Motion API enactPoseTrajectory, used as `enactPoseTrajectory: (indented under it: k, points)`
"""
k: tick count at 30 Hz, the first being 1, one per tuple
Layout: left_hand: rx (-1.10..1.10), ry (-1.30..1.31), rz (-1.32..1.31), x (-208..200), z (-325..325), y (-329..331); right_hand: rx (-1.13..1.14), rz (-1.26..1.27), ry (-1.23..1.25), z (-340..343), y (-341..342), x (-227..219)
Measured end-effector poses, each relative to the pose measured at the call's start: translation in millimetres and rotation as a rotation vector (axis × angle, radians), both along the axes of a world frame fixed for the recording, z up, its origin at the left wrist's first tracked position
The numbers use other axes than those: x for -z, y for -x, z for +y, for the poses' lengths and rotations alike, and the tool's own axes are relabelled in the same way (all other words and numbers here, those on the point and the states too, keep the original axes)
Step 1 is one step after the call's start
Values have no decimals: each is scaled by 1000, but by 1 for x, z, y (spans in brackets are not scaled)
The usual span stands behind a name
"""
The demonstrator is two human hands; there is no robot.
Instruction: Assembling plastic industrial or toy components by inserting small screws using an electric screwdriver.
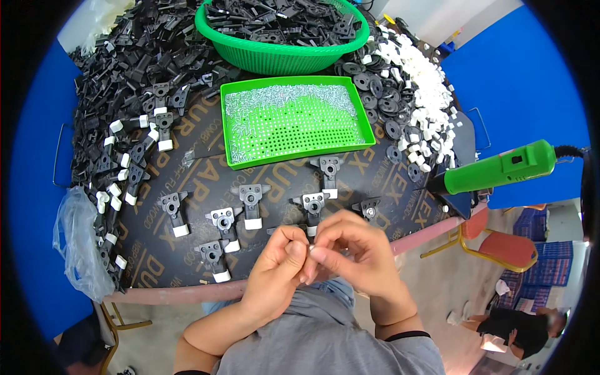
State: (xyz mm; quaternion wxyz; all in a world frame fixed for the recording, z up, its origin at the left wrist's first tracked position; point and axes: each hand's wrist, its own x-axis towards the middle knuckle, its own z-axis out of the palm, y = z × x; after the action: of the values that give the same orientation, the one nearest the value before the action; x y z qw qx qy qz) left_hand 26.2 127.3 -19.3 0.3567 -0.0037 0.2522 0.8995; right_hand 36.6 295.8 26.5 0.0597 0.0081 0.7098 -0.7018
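Note:
My left hand (279,262) and my right hand (357,255) meet fingertip to fingertip at the table's near edge. Both are closed in a pinch. A tiny pale speck shows between the fingertips, too small to name. Just beyond them lies a black plastic bracket (312,203) with a white end cap, partly covered by my fingers. Several similar brackets are spread to the left, among them one bracket (251,197) in the middle and another bracket (174,207) farther left. One more bracket (370,207) lies right of my right hand.
A green perforated tray (300,156) holds small silvery screws; behind it stands a green basket (275,57) of black parts. Black parts (106,106) heap at left. White caps (415,81) and black discs (389,100) pile at right, near a green electric screwdriver (500,170).

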Motion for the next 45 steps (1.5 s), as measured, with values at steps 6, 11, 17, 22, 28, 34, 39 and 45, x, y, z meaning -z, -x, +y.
enactPoseTrajectory:
  k: [6,11,17,22,28,34,39,45]
  points:
    - [-99,107,-184,-27,-20,-1,258,318,-795,42,64,21]
    - [-88,221,-129,-27,-32,-1,174,310,-923,47,79,41]
    - [-37,223,-122,-23,-28,-3,209,276,-949,44,77,31]
    - [-36,108,-107,-7,-30,-2,-66,311,-399,15,42,-15]
    - [-41,-39,-62,0,-24,-5,-266,472,-485,-1,32,-22]
    - [-13,9,-93,-4,-26,-6,-337,478,-452,3,36,-19]
    - [33,-20,-136,-10,-23,-7,-320,476,-441,3,30,-16]
    - [213,99,-42,0,-20,-17,-351,419,-367,18,6,-19]
